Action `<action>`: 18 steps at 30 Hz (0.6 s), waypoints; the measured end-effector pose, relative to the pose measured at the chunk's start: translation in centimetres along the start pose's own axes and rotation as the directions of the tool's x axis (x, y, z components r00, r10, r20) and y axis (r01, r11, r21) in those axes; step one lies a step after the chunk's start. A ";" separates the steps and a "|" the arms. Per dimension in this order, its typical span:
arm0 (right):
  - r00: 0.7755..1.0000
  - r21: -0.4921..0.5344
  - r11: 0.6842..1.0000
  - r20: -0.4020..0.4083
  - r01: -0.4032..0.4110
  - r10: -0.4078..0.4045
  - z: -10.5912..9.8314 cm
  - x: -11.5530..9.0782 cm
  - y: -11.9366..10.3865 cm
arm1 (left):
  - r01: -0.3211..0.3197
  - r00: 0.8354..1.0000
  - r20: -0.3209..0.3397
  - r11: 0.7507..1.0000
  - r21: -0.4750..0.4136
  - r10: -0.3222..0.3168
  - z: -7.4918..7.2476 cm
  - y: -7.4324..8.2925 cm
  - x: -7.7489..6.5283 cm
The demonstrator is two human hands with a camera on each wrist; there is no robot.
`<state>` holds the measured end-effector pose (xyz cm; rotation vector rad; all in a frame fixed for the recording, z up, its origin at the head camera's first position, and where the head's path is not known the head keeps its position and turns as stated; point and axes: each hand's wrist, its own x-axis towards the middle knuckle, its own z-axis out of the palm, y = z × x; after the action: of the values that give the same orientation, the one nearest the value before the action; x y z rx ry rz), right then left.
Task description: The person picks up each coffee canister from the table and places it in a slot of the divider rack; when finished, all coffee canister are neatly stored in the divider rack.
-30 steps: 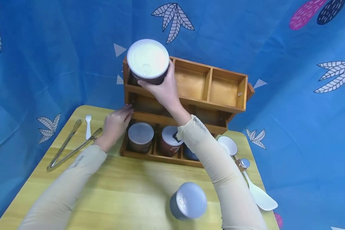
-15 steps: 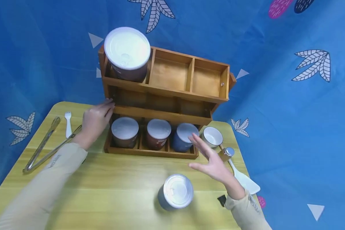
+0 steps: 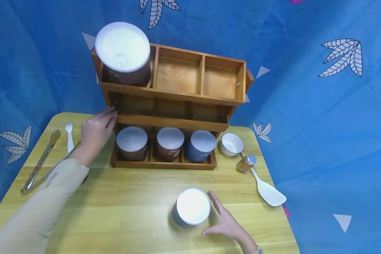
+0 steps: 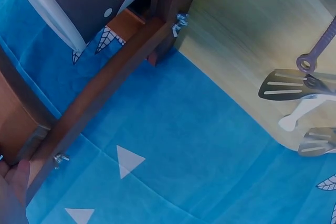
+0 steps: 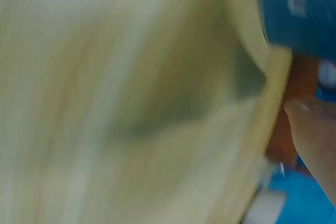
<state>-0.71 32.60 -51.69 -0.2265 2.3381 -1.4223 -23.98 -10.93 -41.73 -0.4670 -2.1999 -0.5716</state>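
Observation:
My left hand (image 3: 96,132) grips the left side of a tiered wooden rack (image 3: 173,122); in the left wrist view its fingertips (image 4: 20,179) lie against a brown wooden post. Spread fingers of my right hand (image 3: 226,223) stand beside a blue-grey canister (image 3: 193,206) with a white lid on the table, thumb towards the near side. The right wrist view is blurred, with the blue canister (image 5: 302,17) at its upper right. A large dark canister (image 3: 130,76) occupies the rack's top left compartment. Below, a brown canister (image 3: 131,143), a red one (image 3: 169,144) and a blue one (image 3: 200,145) fill the bottom row.
Metal tongs (image 3: 41,162) and a white fork (image 3: 69,135) lie on the table's left. At right are a white bowl (image 3: 231,144), a small jar (image 3: 246,163) with a metal lid and a white spatula (image 3: 270,192). A blue patterned cloth (image 3: 292,106) hangs behind.
My right hand has let go of the large dark canister in the top left compartment and moved down to the canister on the table. The left hand stays at the rack; the head view has shifted.

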 end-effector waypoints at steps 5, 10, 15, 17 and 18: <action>0.998 0.056 0.998 -0.064 0.028 -0.024 2.0 1.7 0.2 | 0.021 1.000 -0.001 1.000 -0.011 -0.021 0.1 -0.2 -0.3; 0.987 0.063 0.990 -0.106 0.124 -0.117 2.6 2.4 0.4 | 0.048 0.999 -0.006 0.999 -0.019 -0.048 0.1 -0.2 -0.7; 0.989 0.122 0.982 -0.059 0.140 -0.134 3.3 2.8 0.5 | 0.059 0.998 -0.008 0.998 -0.012 -0.059 -0.1 -0.2 -0.9; 0.991 0.127 0.984 -0.063 0.122 -0.115 3.5 2.9 0.5 | 0.057 0.998 -0.006 0.998 -0.010 -0.057 -0.2 -0.2 -0.9; 0.991 0.125 0.985 -0.069 0.120 -0.112 3.6 3.0 0.5 | 0.056 0.998 -0.006 0.998 -0.011 -0.056 -0.2 -0.3 -0.9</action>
<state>-1.94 28.88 -54.29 -0.2905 2.3036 -1.6517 -23.42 -11.40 -42.36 -0.4100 -2.2109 -0.6147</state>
